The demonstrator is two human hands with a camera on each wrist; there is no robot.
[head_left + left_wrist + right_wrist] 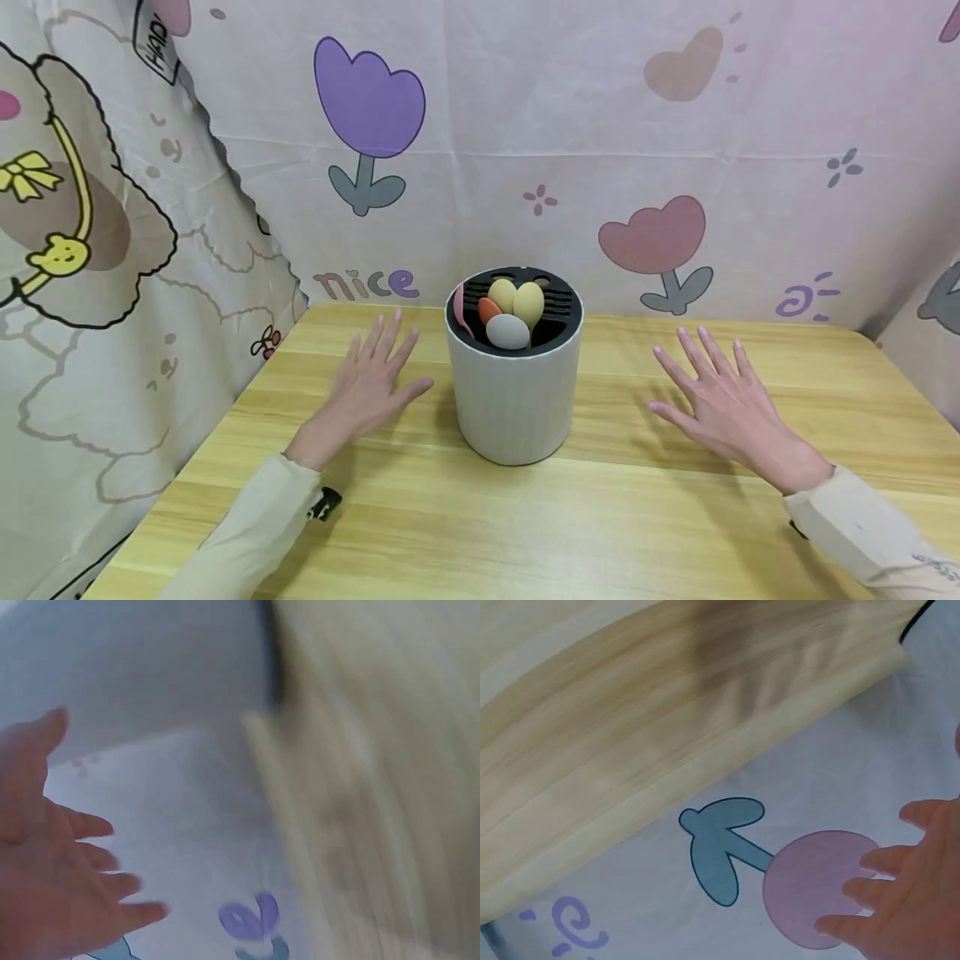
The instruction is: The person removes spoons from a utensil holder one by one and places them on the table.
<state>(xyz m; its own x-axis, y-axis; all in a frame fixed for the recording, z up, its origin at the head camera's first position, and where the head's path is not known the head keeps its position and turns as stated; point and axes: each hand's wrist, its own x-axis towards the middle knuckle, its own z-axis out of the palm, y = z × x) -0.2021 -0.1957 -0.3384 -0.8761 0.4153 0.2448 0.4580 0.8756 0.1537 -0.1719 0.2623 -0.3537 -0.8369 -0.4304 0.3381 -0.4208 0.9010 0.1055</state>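
A white, upright cylindrical holder with a black slotted top (pixel 516 408) stands at the centre of the head view, on the pale, wood-grained desk (pixel 480 533), its long axis vertical. Pale-yellow rounded tops (pixel 529 305), a light-grey oval top (pixel 507 332), an orange-red one (pixel 489 311) and a slim pink piece (pixel 460 308) cluster in its upper opening. The left hand (pixel 366 385), fingers spread and holding nothing, is nearer: the holder lies just right of its thumb, apart. The right hand (pixel 723 408), likewise spread and free, has the holder farther off, toward the frame's left.
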